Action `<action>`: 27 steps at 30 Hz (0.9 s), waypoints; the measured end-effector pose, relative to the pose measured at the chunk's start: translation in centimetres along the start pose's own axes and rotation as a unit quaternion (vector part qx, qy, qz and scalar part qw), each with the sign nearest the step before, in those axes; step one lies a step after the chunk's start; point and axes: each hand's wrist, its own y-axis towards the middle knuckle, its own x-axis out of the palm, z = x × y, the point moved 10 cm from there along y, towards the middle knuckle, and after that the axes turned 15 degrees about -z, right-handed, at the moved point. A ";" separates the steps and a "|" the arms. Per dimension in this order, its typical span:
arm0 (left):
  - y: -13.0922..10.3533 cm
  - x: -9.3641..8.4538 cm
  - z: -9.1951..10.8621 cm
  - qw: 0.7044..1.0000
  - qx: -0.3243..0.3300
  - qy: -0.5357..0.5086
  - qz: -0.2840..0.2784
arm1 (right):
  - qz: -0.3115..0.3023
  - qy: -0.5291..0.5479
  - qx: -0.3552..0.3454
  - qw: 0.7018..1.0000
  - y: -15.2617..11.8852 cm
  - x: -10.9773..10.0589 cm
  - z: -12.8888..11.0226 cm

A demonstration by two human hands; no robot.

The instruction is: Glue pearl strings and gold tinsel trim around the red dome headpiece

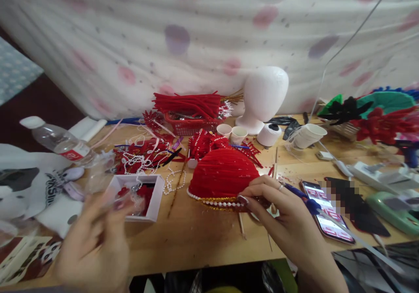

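Hiding under the right hand (279, 212): the four o'clock end of the red dome (222, 173), with part of its rim trim (221, 204)
Left hand (94, 240): eight o'clock from the dome, badly blurred, its forearm cut off at the lower edge
Blue thing (312, 206): between the right hand and the lit phone (340, 229), too smeared to name
Dark slab (369, 221): three o'clock from the dome, partly covered by a pixelated patch
Red dome: near the view's centre, slightly toward five o'clock, over the wooden table (183, 245); ridged, velvety-looking, rounded above, edged with gold and white beads
Mannequin head (266, 93): one o'clock from the dome, smooth, white, upright
Red basket (193, 127): eleven o'clock, lattice-sided, heaped with fuzzy red stems (193, 104)
White box (157, 203): nearly nine o'clock, shallow, straight-walled, red pieces (147, 195) inside
Right-hand grip: thumb and fingers pressed together, pinching the dome's rim at four o'clock
Left-hand grip: fingers bent beside the box; cannot tell whether they hold anything
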 end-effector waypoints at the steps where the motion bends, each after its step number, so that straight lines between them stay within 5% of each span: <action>1: 0.2 0.6 1.5 0.998 0.038 0.046 -0.008 | 0.002 -0.003 0.000 1.000 0.0 0.0 0.0; 3: 0.5 3.4 4.1 0.984 0.105 0.123 -0.071 | 0.001 -0.009 0.000 1.000 0.1 0.0 -0.1; 6: -0.2 9.9 5.5 0.956 0.135 0.020 -0.259 | -0.004 -0.019 -0.005 1.000 0.4 0.3 -0.5; 10: -1.3 14.1 5.3 0.935 0.115 -0.091 -0.322 | -0.002 -0.031 -0.007 1.000 0.4 0.3 -0.8; 17: -0.7 14.7 2.9 0.932 0.054 -0.174 -0.312 | 0.004 -0.040 -0.025 0.999 -0.9 -0.4 0.4; 23: -0.7 13.7 -3.4 0.930 -0.094 -0.289 -0.208 | 0.069 0.000 -0.051 0.996 -3.0 -1.0 2.4; 27: -0.7 13.0 -4.6 0.948 -0.088 -0.219 -0.215 | 0.074 0.046 -0.057 0.995 -3.5 -0.8 3.2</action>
